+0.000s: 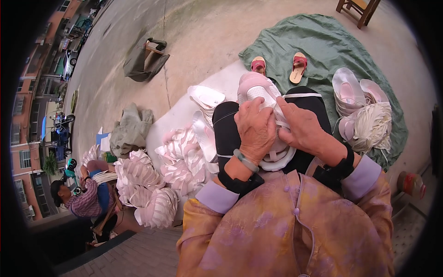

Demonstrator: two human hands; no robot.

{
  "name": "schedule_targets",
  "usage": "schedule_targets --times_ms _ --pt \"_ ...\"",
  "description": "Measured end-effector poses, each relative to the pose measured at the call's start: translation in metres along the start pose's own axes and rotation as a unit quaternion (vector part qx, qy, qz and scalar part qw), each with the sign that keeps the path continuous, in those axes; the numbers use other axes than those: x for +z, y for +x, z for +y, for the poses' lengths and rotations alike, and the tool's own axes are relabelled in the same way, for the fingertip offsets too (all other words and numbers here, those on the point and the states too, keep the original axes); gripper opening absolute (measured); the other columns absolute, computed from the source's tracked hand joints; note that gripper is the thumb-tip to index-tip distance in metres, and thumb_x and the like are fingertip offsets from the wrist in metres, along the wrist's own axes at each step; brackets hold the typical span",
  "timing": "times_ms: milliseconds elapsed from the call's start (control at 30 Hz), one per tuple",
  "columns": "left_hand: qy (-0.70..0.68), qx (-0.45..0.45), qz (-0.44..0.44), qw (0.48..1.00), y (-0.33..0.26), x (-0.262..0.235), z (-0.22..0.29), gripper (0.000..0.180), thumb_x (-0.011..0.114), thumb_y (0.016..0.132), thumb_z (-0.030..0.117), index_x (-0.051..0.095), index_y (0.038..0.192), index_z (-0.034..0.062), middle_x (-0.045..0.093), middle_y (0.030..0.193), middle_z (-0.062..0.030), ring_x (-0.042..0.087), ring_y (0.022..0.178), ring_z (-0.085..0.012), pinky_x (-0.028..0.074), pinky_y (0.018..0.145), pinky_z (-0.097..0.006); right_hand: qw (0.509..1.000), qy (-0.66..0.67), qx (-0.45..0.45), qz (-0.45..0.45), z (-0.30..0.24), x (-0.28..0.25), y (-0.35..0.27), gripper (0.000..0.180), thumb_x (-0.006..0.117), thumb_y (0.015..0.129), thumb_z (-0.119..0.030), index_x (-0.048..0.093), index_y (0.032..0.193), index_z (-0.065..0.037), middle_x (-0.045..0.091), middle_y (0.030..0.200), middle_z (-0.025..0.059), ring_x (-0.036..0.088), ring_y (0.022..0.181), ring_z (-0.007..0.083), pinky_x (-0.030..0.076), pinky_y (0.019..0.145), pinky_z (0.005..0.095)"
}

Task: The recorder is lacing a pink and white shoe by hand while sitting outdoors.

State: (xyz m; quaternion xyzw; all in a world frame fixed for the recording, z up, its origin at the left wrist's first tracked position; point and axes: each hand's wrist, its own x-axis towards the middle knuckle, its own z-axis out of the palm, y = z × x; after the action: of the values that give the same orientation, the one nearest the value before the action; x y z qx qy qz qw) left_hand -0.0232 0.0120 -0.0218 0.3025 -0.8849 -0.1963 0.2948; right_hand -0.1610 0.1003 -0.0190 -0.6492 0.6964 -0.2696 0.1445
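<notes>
A pink and white sneaker (pixel 258 85) rests on my lap between my black-clad knees, its toe pointing away from me. My left hand (pixel 256 127) is closed over its left side, with the fingers bent at the lacing area. From the right, my right hand (pixel 304 124) grips the shoe, index finger and thumb pressed along its opening. What the fingertips pinch is partly hidden behind the hands. A white lace-like strip (pixel 302 95) lies across my right knee. Left of my lap are white and pink shoe pieces (pixel 205 97) and a heap of pink and white uppers (pixel 182 157).
On a green cloth (pixel 304 37) lie red sandals (pixel 298 67), more shoe pieces (pixel 348 90) and a bundle of white laces (pixel 373 124). More uppers (pixel 145 184) are piled at the left, near a seated person (pixel 87 196). A jar (pixel 410 184) stands at right.
</notes>
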Motion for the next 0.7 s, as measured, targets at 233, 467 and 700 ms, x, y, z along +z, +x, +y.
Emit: schedule_targets --times_ms 233,467,700 --pt "0.039 -0.029 -0.014 0.999 0.005 0.012 0.002 0.007 0.065 0.068 0.012 0.068 0.073 0.0083 0.061 0.109 -0.0099 0.053 0.096 -0.0311 0.038 0.081 -0.041 0.998 -0.054 0.029 -0.009 -0.011 0.006 0.012 0.039 0.06 0.073 -0.017 0.047 0.103 0.004 0.058 0.083 0.0188 0.063 0.069 0.0314 0.051 0.058 0.0384" --pt "0.039 -0.061 -0.043 0.996 0.016 0.012 0.004 0.007 0.067 0.064 0.012 0.067 0.069 0.0056 0.059 0.103 -0.0121 0.053 0.092 -0.033 0.042 0.078 -0.04 0.997 -0.068 0.035 0.005 -0.005 0.006 0.012 0.023 0.056 0.076 -0.014 0.048 0.091 0.001 0.059 0.078 0.0187 0.063 0.069 0.0327 0.051 0.059 0.0393" --pt "0.049 -0.006 -0.04 0.998 0.015 0.008 0.007 0.01 0.068 0.065 0.011 0.063 0.068 0.0025 0.057 0.102 -0.0149 0.054 0.09 -0.0349 0.045 0.075 -0.042 0.999 -0.026 0.033 -0.014 -0.004 0.002 0.013 0.017 0.053 0.077 -0.011 0.051 0.089 0.001 0.059 0.081 0.0199 0.062 0.071 0.036 0.05 0.064 0.0428"
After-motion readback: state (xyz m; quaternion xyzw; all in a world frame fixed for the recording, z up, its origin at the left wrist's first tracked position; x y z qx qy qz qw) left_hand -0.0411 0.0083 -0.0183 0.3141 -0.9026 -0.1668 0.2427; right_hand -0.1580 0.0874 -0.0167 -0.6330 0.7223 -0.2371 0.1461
